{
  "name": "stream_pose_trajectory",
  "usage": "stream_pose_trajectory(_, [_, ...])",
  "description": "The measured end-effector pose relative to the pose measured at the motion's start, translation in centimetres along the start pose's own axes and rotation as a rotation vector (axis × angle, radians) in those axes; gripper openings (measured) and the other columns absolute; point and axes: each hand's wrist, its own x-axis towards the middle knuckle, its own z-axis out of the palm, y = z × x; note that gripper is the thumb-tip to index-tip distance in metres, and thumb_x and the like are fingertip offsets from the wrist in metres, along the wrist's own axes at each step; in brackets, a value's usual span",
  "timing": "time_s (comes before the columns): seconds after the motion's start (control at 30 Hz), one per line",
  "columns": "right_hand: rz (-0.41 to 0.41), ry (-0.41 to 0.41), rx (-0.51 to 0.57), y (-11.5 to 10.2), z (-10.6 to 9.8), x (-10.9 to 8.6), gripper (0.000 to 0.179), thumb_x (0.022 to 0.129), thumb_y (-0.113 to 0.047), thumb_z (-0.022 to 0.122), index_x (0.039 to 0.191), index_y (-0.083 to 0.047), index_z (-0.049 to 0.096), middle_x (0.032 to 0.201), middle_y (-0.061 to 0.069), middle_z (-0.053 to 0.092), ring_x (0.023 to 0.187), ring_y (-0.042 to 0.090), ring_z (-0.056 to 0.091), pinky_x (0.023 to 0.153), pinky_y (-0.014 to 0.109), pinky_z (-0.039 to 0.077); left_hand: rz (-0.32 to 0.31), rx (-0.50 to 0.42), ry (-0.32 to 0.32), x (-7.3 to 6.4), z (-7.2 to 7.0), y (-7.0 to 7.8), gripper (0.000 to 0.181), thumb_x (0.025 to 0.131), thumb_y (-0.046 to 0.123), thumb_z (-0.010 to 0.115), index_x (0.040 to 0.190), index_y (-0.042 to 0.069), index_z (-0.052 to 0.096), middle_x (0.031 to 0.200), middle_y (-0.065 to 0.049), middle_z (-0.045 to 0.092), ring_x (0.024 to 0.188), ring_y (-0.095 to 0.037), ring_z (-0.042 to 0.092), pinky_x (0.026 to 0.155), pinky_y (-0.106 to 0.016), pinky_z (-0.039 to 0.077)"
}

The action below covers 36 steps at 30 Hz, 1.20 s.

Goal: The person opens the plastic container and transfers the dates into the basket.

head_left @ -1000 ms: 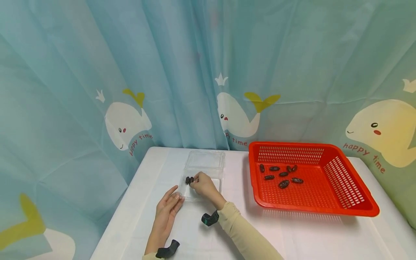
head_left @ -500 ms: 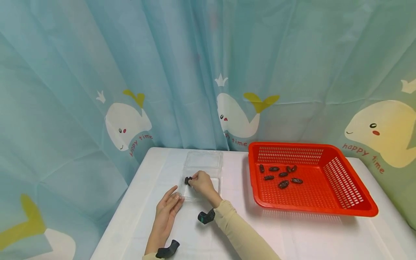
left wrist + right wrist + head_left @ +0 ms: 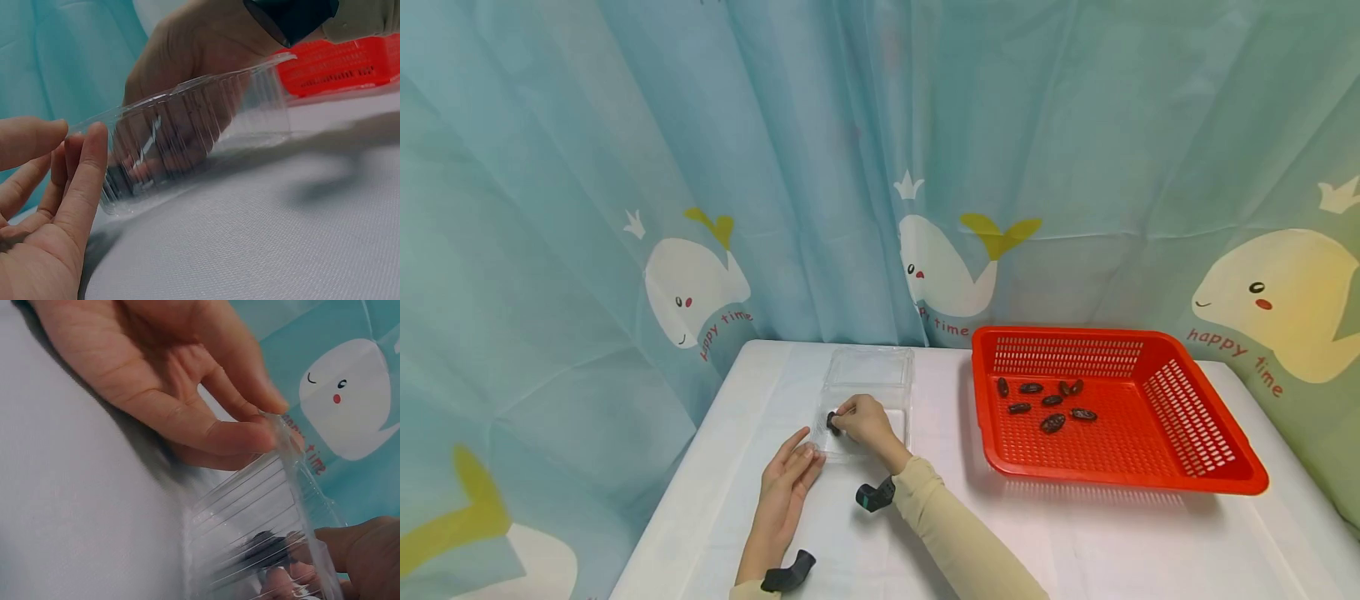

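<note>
A clear plastic clamshell box (image 3: pixel 859 451) stands on the white table with its lid (image 3: pixel 870 367) folded back. At its near left corner my left hand (image 3: pixel 784 487) pinches the rim between thumb and fingers, as the left wrist view also shows. My right hand (image 3: pixel 867 423) reaches down into the box near its left wall, fingertips on a dark brown date (image 3: pixel 265 545). In the head view dark dates (image 3: pixel 832 422) show beside these fingertips, partly covered by them. Ribbed plastic blurs the dates in both wrist views.
On the right of the table stands a red perforated basket (image 3: pixel 1150 485) holding several dates (image 3: pixel 1052 423). A blue-green curtain (image 3: pixel 820 167) with whale prints hangs behind the table. Each wrist wears a black band (image 3: pixel 790 572).
My right hand has shifted slightly left inside the box, and the two dates at its fingertips have moved left and closer together in view. My left hand stays at the corner.
</note>
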Motion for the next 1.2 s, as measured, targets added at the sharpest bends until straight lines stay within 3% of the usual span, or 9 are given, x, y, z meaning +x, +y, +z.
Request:
stream_pose_trajectory(0.37, [-0.034,-0.006,-0.026,-0.1,-0.2,-0.4,0.007,0.087,-0.004,0.076,0.093,0.001,0.074,0.078,0.007,0.068,0.064,0.012,0.055,0.053,0.021,0.042,0.011,-0.002,-0.006,-0.2,0.1,-0.2,0.058,0.107,0.008,0.057,0.159,0.002,0.034,0.116,0.002,0.058,0.105,-0.006,0.066,0.106,-0.022,0.057])
stream_pose_trajectory(0.83, [-0.008,-0.074,0.099,-0.5,-1.7,-1.2,0.011,0.092,-0.004,0.072,0.100,0.003,0.073,0.080,0.007,0.069,0.064,0.013,0.059,0.056,0.023,0.052,0.028,0.009,-0.021,-0.2,0.0,0.0,0.058,0.107,0.007,0.056,0.160,0.002,0.033,0.116,0.002,0.057,0.107,-0.005,0.064,0.106,-0.021,0.056])
stream_pose_trajectory(1.03, [0.016,-0.094,0.199,-0.7,-3.1,-1.3,0.015,0.094,-0.006,0.068,0.105,0.004,0.071,0.089,0.009,0.067,0.074,0.017,0.068,0.070,0.032,0.066,0.055,0.024,-0.028,-0.1,0.0,0.0,0.059,0.107,0.010,0.058,0.160,0.000,0.033,0.116,0.002,0.058,0.106,-0.004,0.065,0.105,-0.021,0.057])
stream_pose_trajectory(1.2, [-0.002,-0.135,0.295,-0.9,-4.4,-1.8,0.017,0.097,-0.002,0.064,0.110,0.008,0.067,0.094,0.010,0.066,0.083,0.023,0.072,0.081,0.040,0.068,0.046,0.011,-0.021,-0.1,-0.1,-0.1,0.058,0.107,0.010,0.058,0.159,0.001,0.034,0.116,0.002,0.058,0.106,-0.006,0.065,0.105,-0.021,0.057])
